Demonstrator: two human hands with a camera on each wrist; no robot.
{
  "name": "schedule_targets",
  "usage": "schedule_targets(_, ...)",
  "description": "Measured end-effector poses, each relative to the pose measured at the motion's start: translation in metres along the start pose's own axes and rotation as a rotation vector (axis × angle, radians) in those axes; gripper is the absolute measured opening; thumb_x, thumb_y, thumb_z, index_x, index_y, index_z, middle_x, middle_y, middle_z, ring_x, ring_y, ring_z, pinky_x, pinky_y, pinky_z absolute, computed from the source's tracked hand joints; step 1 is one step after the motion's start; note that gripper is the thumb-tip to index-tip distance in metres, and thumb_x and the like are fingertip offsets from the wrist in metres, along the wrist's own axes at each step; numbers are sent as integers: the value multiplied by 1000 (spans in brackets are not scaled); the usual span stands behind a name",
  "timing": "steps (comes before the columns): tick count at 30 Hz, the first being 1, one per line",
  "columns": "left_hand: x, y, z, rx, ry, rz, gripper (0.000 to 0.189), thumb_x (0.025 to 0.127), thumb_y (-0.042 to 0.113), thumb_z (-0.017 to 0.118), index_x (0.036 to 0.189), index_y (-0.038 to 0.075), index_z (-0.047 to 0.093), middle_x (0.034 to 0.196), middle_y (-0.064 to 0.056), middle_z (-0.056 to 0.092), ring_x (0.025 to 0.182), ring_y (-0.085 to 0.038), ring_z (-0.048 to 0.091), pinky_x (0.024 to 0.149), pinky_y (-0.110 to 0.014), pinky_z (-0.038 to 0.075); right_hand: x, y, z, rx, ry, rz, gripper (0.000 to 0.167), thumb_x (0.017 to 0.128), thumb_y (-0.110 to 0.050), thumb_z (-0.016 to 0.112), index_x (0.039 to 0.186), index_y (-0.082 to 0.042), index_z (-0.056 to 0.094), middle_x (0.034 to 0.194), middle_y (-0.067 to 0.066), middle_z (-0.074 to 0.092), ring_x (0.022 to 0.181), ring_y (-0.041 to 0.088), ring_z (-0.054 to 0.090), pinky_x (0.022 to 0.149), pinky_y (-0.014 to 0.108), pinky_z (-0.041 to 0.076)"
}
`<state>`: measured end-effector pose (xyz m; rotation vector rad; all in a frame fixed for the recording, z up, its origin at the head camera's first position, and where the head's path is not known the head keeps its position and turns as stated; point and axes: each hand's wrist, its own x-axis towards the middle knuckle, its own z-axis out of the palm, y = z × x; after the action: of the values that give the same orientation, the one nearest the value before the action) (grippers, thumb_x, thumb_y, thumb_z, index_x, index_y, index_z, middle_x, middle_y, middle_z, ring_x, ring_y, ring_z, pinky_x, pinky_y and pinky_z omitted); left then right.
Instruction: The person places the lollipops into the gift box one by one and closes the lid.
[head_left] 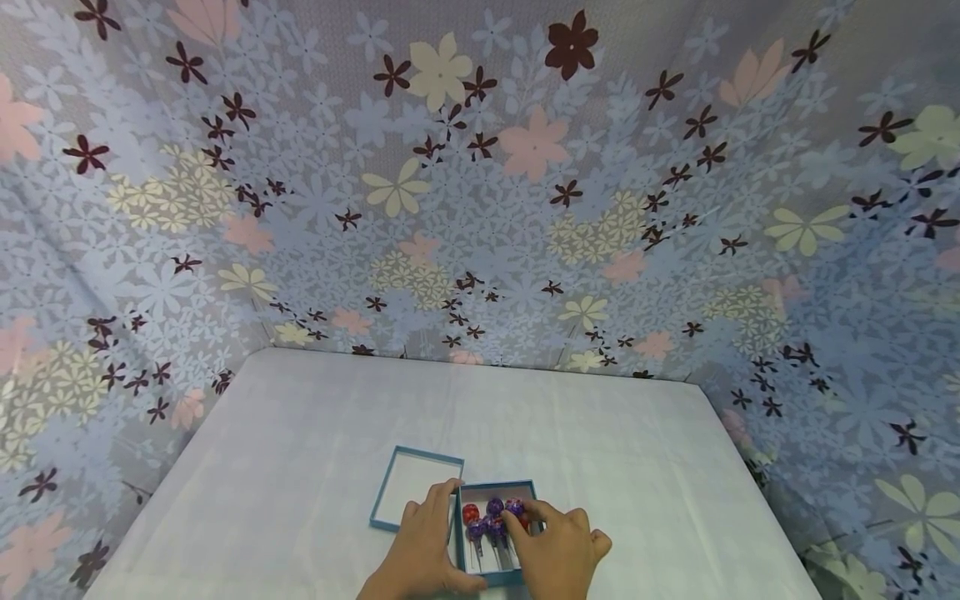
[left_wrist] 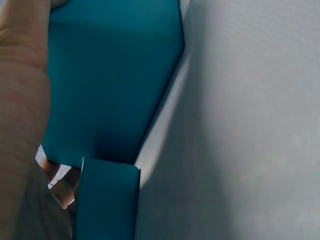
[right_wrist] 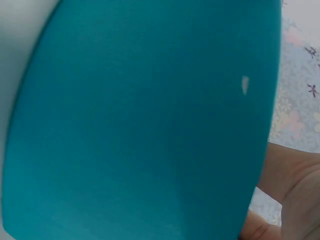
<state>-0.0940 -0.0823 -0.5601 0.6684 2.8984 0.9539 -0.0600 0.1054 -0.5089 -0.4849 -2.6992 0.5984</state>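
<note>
A blue box [head_left: 504, 578] with a white inside holds several lollipops [head_left: 477, 528] in purple and red wrappers, their sticks toward the near side. My left hand [head_left: 429, 546] grips the box along its left side, thumb at the near edge and fingers by the far left corner. Over the box's right edge, my right hand [head_left: 558, 550] reaches in, thumb and forefinger pinching a purple lollipop [head_left: 514, 506] at the far right. The box wall [left_wrist: 110, 90] fills much of the left wrist view. In the right wrist view, the blue wall [right_wrist: 140, 120] hides most of the right fingers.
Left of the box and slightly farther back lies the shallow blue-edged lid [head_left: 416, 487], white inside up. Both rest on a table with a white cover [head_left: 300, 433]. A flowered cloth [head_left: 480, 208] hangs behind the table and along both sides.
</note>
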Motion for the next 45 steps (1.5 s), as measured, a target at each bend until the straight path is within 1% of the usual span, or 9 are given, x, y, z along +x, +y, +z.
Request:
schedule_targets(4, -1, 1, -1, 6, 1, 4, 136, 50, 88, 75, 153, 11, 29, 140, -5, 49, 111, -14, 50, 82, -34, 35, -3, 1, 2, 10, 14, -18, 37, 69, -47, 89, 88, -17, 81, 66, -5, 68, 73, 18, 44, 79, 53, 25)
schedule_targets(9, 0, 0, -1, 6, -5, 3, 136, 50, 87, 76, 153, 11, 29, 140, -6, 49, 112, -15, 51, 83, -34, 35, -5, 0, 5, 2, 4, -29, 35, 68, -48, 89, 86, -19, 80, 66, -7, 67, 76, 18, 46, 80, 54, 26)
schedule_targets(14, 0, -1, 0, 2, -7, 1, 136, 50, 88, 74, 153, 11, 28, 140, -6, 49, 114, -17, 52, 82, -34, 35, -6, 0, 8, -13, -16, -19, 34, 67, -49, 90, 84, -21, 80, 62, -9, 63, 75, 17, 44, 81, 53, 26)
schedule_targets(17, 0, -1, 1, -7, -9, 1, 136, 50, 89, 74, 153, 11, 28, 140, -6, 49, 114, -17, 53, 82, -35, 35, -7, 1, 9, -10, -10, -17, 34, 66, -49, 90, 83, -21, 80, 60, -10, 60, 73, 17, 43, 80, 53, 25)
schedule_targets(20, -1, -2, 2, -12, -6, 1, 136, 50, 88, 74, 153, 11, 29, 140, -6, 49, 113, -17, 52, 83, -34, 35, -8, 2, 10, -7, 2, -20, 35, 65, -50, 90, 82, -21, 80, 60, -10, 61, 73, 16, 43, 80, 52, 25)
schedule_targets(29, 0, -2, 4, -7, -2, 3, 136, 51, 88, 75, 153, 11, 29, 141, -5, 49, 114, -17, 53, 83, -34, 36, -7, 3, 12, -27, 13, -33, 36, 65, -48, 91, 83, -18, 80, 67, -5, 70, 73, 17, 43, 79, 52, 25)
schedule_targets(37, 0, -2, 4, -4, -5, -8, 136, 49, 89, 74, 152, 12, 30, 139, -4, 49, 110, -13, 51, 82, -34, 36, -9, 4, 19, -53, 25, -48, 39, 64, -47, 91, 86, -16, 82, 74, 0, 74, 73, 18, 43, 79, 52, 26)
schedule_targets(41, 0, -3, 4, 0, 6, -2, 135, 49, 89, 74, 151, 12, 30, 138, -3, 50, 106, -11, 49, 81, -32, 35, -8, 3, 18, -64, 7, -44, 39, 66, -47, 90, 88, -16, 82, 76, 1, 75, 73, 18, 44, 78, 52, 26)
schedule_targets(45, 1, -2, 4, 4, 2, -4, 136, 49, 90, 72, 152, 12, 30, 138, -3, 50, 107, -11, 50, 80, -32, 34, -7, 1, 18, -78, -26, -35, 38, 68, -47, 89, 90, -15, 82, 79, 1, 76, 74, 19, 46, 79, 53, 27)
